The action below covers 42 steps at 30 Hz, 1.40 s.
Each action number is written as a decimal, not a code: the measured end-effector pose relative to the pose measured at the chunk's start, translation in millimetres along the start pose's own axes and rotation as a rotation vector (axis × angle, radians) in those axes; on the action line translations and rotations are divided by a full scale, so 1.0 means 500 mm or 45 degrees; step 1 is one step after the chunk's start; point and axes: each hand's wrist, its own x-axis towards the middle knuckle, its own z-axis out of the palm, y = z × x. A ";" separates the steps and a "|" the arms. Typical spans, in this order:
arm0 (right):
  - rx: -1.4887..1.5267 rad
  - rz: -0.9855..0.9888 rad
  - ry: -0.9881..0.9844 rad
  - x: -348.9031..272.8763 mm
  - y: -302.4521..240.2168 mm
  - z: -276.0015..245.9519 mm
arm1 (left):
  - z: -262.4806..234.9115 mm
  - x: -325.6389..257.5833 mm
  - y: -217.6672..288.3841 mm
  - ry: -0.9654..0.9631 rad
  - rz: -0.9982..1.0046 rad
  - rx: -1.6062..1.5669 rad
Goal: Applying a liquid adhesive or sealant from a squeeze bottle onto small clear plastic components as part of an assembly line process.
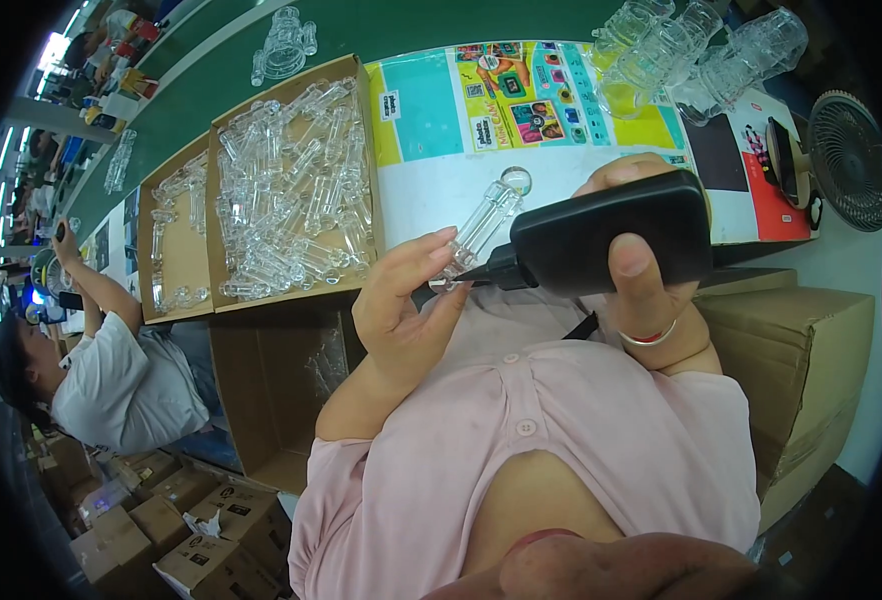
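My left hand (398, 305) pinches a transparent tube-shaped piece (485, 222) with a round knob at its far end. The piece slants up and to the right over the white work surface. In my right hand (649, 305) is a black squeeze bottle (601, 235), held on its side with the thumb across its face. Its narrow nozzle (496, 269) points left and meets the near end of the piece by my left fingertips. Whether the tip touches the piece, I cannot tell. Any liquid at the tip is too small to make out.
Left of my hands, a cardboard tray (294, 302) holds many similar transparent pieces. Larger transparent vessels (661, 55) stand at the back right, near a black fan (851, 160). Cardboard boxes (786, 350) flank me on the right. Another person (131, 375) works at the left.
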 end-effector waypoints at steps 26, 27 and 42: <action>-0.234 -0.865 -0.431 -0.024 0.014 0.008 | -0.018 -0.007 0.018 -0.031 -0.764 -0.848; -0.237 -0.863 -0.432 -0.023 0.012 0.007 | -0.018 -0.006 0.016 -0.029 -0.782 -0.893; -0.253 -1.088 -0.352 -0.013 0.020 0.038 | -0.021 -0.023 -0.010 0.021 -0.380 -0.481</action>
